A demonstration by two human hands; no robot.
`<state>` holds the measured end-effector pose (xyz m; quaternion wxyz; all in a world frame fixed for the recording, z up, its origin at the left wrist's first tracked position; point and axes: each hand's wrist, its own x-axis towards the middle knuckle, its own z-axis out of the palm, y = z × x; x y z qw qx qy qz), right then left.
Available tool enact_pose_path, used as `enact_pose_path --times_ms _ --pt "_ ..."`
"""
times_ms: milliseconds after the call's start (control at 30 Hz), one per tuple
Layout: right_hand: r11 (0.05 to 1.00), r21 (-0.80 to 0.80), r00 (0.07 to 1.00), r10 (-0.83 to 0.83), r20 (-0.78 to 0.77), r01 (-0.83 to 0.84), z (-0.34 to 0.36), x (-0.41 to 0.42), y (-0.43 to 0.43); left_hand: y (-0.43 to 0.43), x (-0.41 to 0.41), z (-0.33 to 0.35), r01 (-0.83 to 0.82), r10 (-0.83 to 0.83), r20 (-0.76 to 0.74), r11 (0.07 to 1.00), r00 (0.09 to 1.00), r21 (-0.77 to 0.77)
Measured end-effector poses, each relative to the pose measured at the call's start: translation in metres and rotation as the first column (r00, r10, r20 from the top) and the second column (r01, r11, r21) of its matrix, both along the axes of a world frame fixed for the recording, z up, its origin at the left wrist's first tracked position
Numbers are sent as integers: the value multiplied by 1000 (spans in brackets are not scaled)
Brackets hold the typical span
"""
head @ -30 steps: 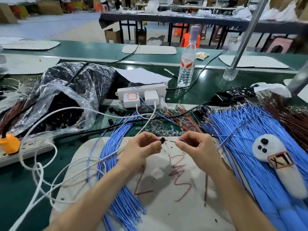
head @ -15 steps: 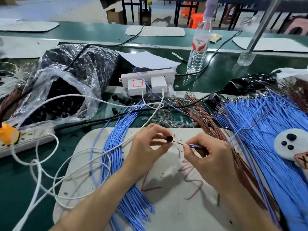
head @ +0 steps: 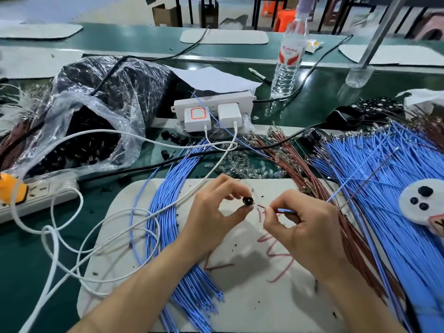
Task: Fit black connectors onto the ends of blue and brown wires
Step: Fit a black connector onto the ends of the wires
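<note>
Two bare hands meet over one white rounded-corner mat [head: 240,306] scrawled with red marker lines. The left hand [head: 211,217] pinches one small black round plastic connector [head: 248,201] between curled thumb and forefinger, with the other fingers arched loosely above. At three o'clock of the connector, the right hand [head: 310,229] is curled round two thin wires, one blue insulated wire [head: 287,210] and one brown insulated wire [head: 262,207]. It pinches them together, and their bare ends point at the connector, close by but not touching it.

One curved bundle of blue wires [head: 165,200] crosses the mat at nine o'clock of the hands. A far larger fanned heap of blue wires [head: 384,193] lies at three o'clock, and a sheaf of brown wires [head: 290,162] with metal tips at one o'clock.

At ten o'clock sits one clear crinkled plastic bag [head: 101,109], open, with many small black parts inside. At twelve o'clock one white plastic power strip [head: 213,102] carries two white square chargers [head: 197,118], each trailing one smooth white cable [head: 153,140]. A second white power strip [head: 40,195] at nine o'clock holds one orange plug [head: 9,191]. One clear ribbed plastic water bottle [head: 288,61] stands upright at one o'clock. One white soft pad [head: 415,191] bearing three black dots rests on the large blue heap.
</note>
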<state>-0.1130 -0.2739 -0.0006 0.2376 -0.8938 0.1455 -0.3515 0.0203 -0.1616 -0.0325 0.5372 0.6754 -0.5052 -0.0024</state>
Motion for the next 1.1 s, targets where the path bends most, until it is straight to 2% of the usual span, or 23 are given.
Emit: enact_pose_path --times_ms 233,300,433,567,667,733,800,867,1100 --pt "1000 8 997 -14 -74 15 -5 4 0 0 -4 -3 44 -45 153 999 987 8" --pt "994 113 998 3 -70 5 -7 4 -2 0 -3 -4 51 -51 156 999 986 3" --pt "927 370 998 55 29 -62 -10 5 -6 0 -5 -7 69 -68 66 998 995 -13" --pt "921 363 990 127 55 -139 -12 8 -5 0 -5 -10 121 -121 129 993 984 3" --pt "924 353 989 138 46 -145 -14 10 -5 1 -3 -8 134 -133 40 990 990 -37" --pt "927 353 992 121 42 -128 -15 9 -8 2 -4 -6 156 -162 -108 986 981 -67" --pt "902 418 994 102 33 -106 -17 8 -12 4 -3 -5 159 -176 -221 983 959 -93" --pt "870 484 995 96 30 -98 -18 8 -14 4 -2 -4 154 -172 -228 984 958 -94" --pt "850 508 989 149 17 -138 -21 7 -15 4 -3 -1 168 -182 -270 983 945 -73"
